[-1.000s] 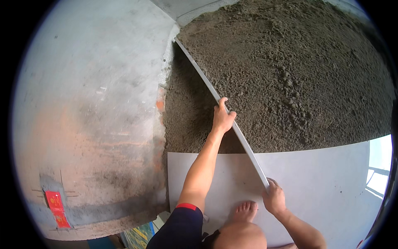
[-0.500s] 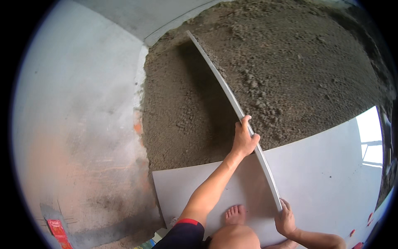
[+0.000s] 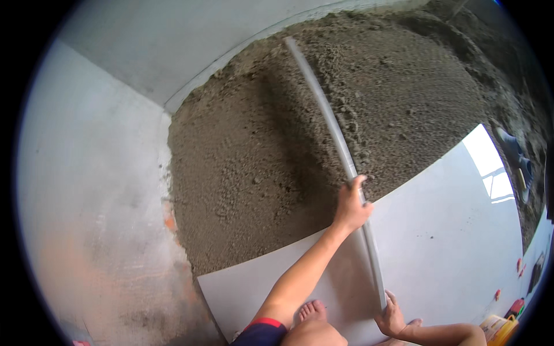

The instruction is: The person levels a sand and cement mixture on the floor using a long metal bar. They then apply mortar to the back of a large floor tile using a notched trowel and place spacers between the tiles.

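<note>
A long, straight metal screed bar [image 3: 330,118] stands on its narrow edge across a bed of damp grey-brown mortar [image 3: 231,179]. Its near part reaches over a large glossy pale tile [image 3: 438,248]. My left hand [image 3: 353,206] is closed round the bar near where mortar and tile meet, thumb and fingers on opposite sides. At the bar's near end my right hand [image 3: 393,317] grips it low over the tile. Loose crumbs of mortar lie in a ridge along the bar's right side. The surface left of the bar is partly in its shadow.
A bare plastered wall [image 3: 98,190] bounds the mortar on the left, another wall [image 3: 173,46] at the back. My bare foot [image 3: 312,310] rests on the tile. Several small red pieces [image 3: 497,294] and a yellow container [image 3: 503,330] are at lower right. Shoes [image 3: 522,167] lie at the right.
The bar, held by both hands, has moved right, away from the left wall, with loose mortar along its right side. The view has also turned, showing more at the right.
</note>
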`<state>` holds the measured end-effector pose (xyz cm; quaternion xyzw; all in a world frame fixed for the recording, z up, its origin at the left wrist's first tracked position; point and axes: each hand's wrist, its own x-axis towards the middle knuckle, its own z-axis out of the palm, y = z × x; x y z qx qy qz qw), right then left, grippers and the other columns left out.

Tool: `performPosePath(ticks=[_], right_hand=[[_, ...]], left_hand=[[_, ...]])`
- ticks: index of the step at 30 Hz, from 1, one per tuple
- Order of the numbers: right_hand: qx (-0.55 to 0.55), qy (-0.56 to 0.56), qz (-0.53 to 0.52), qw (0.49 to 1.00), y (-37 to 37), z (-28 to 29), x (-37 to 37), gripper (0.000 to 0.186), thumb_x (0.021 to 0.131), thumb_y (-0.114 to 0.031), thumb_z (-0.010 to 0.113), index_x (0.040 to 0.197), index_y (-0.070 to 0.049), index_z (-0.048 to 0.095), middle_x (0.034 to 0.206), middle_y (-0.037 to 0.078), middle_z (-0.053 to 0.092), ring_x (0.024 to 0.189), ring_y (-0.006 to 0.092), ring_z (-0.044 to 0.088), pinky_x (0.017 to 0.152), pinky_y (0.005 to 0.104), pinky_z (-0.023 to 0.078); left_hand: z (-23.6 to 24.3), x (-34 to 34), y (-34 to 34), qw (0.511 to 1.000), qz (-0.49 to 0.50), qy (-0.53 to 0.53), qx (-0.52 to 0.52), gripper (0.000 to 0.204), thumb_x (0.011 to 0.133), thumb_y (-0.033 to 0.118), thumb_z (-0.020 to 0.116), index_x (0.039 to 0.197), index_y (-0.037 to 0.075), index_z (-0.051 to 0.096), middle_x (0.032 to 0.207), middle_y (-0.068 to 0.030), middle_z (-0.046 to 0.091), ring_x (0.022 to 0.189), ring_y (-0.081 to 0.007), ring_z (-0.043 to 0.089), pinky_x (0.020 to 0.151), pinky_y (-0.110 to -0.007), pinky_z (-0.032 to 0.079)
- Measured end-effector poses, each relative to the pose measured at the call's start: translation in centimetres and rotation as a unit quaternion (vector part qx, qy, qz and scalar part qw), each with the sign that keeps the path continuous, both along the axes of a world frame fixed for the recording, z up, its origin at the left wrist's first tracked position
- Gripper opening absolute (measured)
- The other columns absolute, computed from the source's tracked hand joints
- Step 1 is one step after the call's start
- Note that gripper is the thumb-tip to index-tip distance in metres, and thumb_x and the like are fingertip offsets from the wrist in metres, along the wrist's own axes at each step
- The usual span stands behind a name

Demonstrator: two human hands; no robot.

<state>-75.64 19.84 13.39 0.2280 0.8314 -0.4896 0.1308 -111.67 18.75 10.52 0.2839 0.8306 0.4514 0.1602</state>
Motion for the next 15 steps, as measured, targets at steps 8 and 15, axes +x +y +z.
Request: performPosePath(ticks=[8,15], right_hand=[[-0.014,0.0,0.049,0.999,8.0,0.5,3.0,0.056,0.081,-0.002,0.057,0.136,-0.006,0.053,0.141,0.016,0.053,0.113,0.0421,0.062,0.093,0.0466,0.054],[0.031,-0.043,-0.008,0.999,14.7,0.7,6.0,0.061,0.075,-0.002,0.058,0.136,-0.009,0.054,0.139,0.016,0.055,0.116,0.0411,0.06,0.097,0.0459,0.053]], left_hand=[[-0.9,5.6,-4.0,0.995,0.095,0.034,-0.016,0.082,0.076,0.005,0.063,0.147,-0.005,0.023,0.136,-0.0357,0.036,0.126,-0.0488,0.039,0.111,-0.053,0.032],[-3.0,9.7,6.4,0.995,0.044,0.087,-0.032,0.083,0.073,0.007,0.065,0.146,-0.003,0.025,0.136,-0.0395,0.036,0.127,-0.0553,0.034,0.111,-0.057,0.029]])
